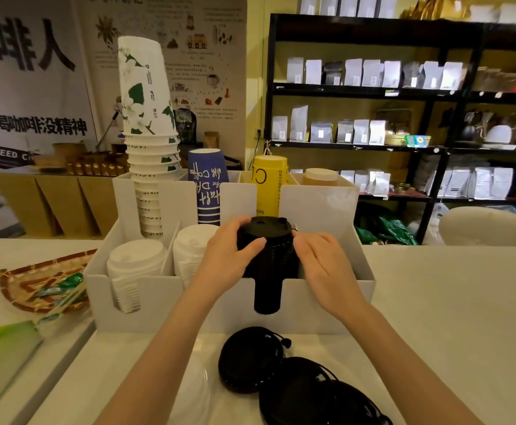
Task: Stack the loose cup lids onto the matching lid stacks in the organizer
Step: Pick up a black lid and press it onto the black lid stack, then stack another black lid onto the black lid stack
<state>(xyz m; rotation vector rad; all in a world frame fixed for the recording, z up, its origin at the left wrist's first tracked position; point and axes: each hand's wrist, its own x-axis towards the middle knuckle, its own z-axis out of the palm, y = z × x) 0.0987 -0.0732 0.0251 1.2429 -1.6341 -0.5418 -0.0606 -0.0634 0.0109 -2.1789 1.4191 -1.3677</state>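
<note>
Black lid stack (265, 256) flanked by left hand (230, 256), right hand (321, 265).

The black lid stack (267, 256) and loose black lids (250, 360) look like matt plastic; the white lid stacks (135, 262) smooth plastic with ribbed edges. The organizer (219, 305) is smooth white sheet, the left basket (23, 286) woven, the far cups (146, 96) printed paper

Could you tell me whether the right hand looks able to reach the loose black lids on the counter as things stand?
Probably yes. The right hand rests open beside the black lid stack and holds nothing, and the loose black lids lie uncovered on the counter just in front of the organizer, with nothing between.
</note>
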